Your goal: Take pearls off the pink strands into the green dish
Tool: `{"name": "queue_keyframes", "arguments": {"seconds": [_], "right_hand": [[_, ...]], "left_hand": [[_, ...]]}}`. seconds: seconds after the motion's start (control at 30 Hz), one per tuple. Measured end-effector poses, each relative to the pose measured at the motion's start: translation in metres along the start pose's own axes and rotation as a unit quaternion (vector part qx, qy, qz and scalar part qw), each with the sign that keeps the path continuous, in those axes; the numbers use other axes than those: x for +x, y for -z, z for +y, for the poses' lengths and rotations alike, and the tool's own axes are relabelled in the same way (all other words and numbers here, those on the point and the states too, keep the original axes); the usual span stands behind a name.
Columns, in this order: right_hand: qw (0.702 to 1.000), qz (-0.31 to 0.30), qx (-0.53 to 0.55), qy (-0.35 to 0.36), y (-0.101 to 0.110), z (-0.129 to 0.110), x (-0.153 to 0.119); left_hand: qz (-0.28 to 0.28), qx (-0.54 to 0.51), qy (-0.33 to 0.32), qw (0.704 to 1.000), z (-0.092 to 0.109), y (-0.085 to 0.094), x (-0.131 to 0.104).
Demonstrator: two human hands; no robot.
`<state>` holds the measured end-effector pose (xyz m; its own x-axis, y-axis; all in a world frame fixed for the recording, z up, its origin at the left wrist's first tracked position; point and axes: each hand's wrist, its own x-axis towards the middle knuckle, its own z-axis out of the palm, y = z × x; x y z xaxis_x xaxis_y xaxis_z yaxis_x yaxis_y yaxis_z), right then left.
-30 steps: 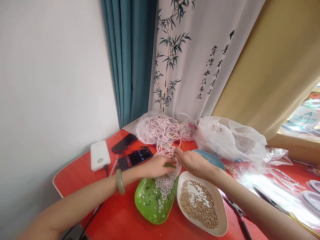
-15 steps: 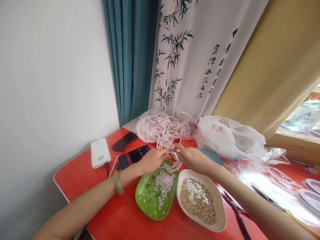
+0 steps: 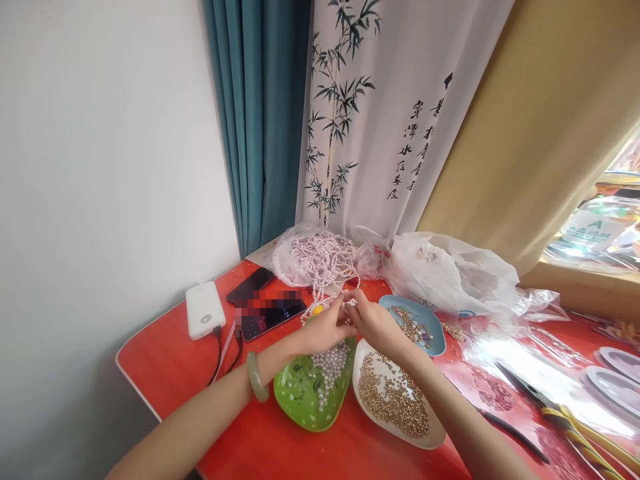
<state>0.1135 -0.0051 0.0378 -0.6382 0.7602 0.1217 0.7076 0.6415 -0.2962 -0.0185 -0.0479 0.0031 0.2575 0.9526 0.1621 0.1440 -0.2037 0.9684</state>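
My left hand [image 3: 327, 327] and my right hand [image 3: 370, 319] meet at the fingertips above the far end of a green plate [image 3: 295, 417]. Both are closed in a pinch on a strand of pearl beads [image 3: 353, 303], mostly hidden by the fingers. Loose pearl beads [image 3: 330, 367] lie in the green plate. Just beyond the fingers, a tangle of pink pearl strands [image 3: 323, 257] spills out of a clear plastic bag. Below my right wrist sits a white plate [image 3: 437, 437] of small gold beads [image 3: 393, 400].
A blue plate [image 3: 440, 340] of mixed beads stands at the back right, before a white plastic bag [image 3: 450, 273]. Pliers [image 3: 540, 400] lie at the right. Two phones [image 3: 274, 320] and a white power bank [image 3: 205, 310] with cables lie left on the red table [image 3: 250, 440].
My hands have drawn closer together, and the strands that hung over the green plate no longer show. The view has turned slightly right, and the blue plate is more exposed.
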Motion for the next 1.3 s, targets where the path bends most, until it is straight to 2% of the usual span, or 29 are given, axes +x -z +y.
{"name": "queue_keyframes", "arguments": {"seconds": [0.17,0.33,0.6,0.93,1.17,1.3], "right_hand": [[1.000,0.011,-0.016,0.013,0.001,0.000,-0.003],[0.997,0.031,-0.070,0.008,0.003,0.001,-0.004],[0.996,0.048,-0.081,-0.003,-0.001,0.003,-0.004],[0.988,0.066,-0.141,-0.027,0.000,0.007,-0.001],[0.984,0.075,-0.155,-0.033,0.000,0.012,0.002],[0.982,0.077,-0.170,-0.041,0.002,0.012,0.002]], "left_hand": [[0.041,0.071,0.017,0.996,-0.005,-0.006,-0.006],[0.030,0.136,0.060,0.988,-0.006,-0.013,-0.006],[0.013,0.056,0.061,0.997,-0.010,-0.020,-0.007],[0.009,0.075,0.062,0.995,-0.020,-0.017,-0.008],[0.013,0.074,0.055,0.996,-0.009,-0.016,-0.011],[0.024,0.035,0.052,0.998,-0.005,-0.017,-0.011]]}}
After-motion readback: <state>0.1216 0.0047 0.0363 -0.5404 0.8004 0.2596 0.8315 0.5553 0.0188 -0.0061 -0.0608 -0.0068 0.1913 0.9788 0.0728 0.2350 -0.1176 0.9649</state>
